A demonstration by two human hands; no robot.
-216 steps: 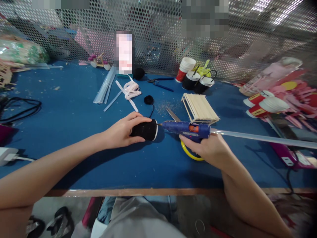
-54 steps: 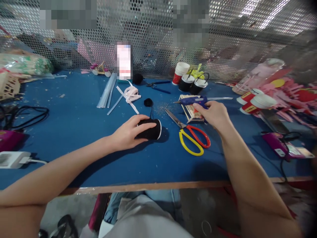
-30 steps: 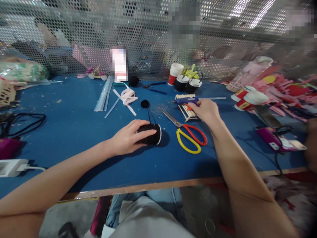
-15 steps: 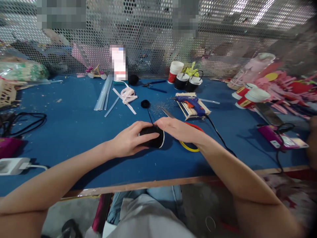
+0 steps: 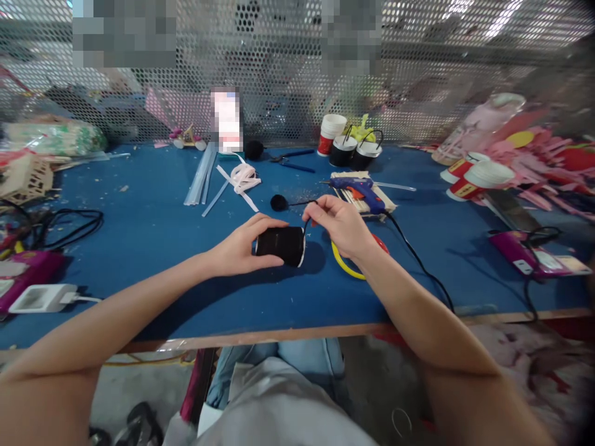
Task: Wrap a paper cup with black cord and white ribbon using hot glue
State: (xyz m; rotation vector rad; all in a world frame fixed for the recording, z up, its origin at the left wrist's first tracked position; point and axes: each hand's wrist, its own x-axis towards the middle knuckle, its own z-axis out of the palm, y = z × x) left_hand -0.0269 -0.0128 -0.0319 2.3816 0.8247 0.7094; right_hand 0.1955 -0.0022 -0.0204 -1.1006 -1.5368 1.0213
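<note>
My left hand (image 5: 239, 246) is wrapped round a black cup (image 5: 279, 244) lying on its side on the blue table (image 5: 153, 248), its white rim facing right. My right hand (image 5: 341, 224) is just right of the rim, fingers pinched on a thin black cord (image 5: 303, 204) that runs to a black pompom (image 5: 278, 202) behind the cup. The blue glue gun (image 5: 360, 188) rests on a stack of wooden sticks (image 5: 388, 202) beyond my right hand, with its black cable trailing to the table's front edge.
Yellow and red scissors (image 5: 346, 267) lie partly under my right wrist. Paper cups (image 5: 343, 145), clear glue sticks (image 5: 201, 175) and white ribbon (image 5: 244, 179) sit further back before a perforated metal screen. Cables and a power adapter (image 5: 39, 297) lie left; pink craft pieces (image 5: 543, 158) right.
My right hand set the glue gun down on the wooden sticks, came back to the cup's rim and lifted the black cord. My left hand kept hold of the cup.
</note>
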